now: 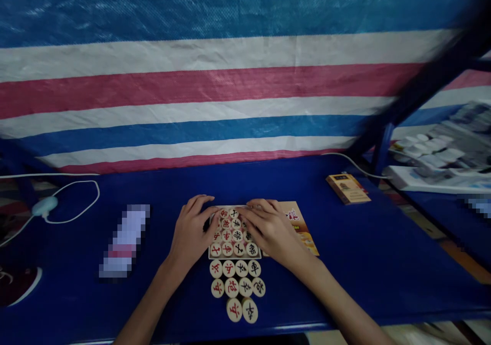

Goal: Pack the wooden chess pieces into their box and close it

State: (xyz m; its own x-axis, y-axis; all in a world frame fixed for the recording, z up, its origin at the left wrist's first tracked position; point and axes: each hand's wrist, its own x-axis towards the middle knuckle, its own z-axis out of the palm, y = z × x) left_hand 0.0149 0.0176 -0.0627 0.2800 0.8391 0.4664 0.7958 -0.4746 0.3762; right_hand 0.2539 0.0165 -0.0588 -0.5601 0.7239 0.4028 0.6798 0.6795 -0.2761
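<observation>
A shallow white box (235, 258) holds rows of round Chinese chess pieces (227, 249) with red and black characters. Along its left side rests my left hand (193, 230), thumb and fingers apart, the fingertips near the upper left pieces. My right hand (274, 230) reaches over the upper right of the box, its fingers stretched across pieces there and partly hiding them. No piece shows lifted in either hand. In front of the box, more loose chess pieces (231, 287) stand on the blue table (172, 304) in short rows, red on the left, black on the right.
A printed card or lid (305, 227) lies partly under my right hand. To the left are a blurred-out phone-like object (125, 242) and a white cable with a small pale device (45, 206). A yellow-brown carton (348, 188) sits at the right. Striped sheeting (230, 87) hangs behind.
</observation>
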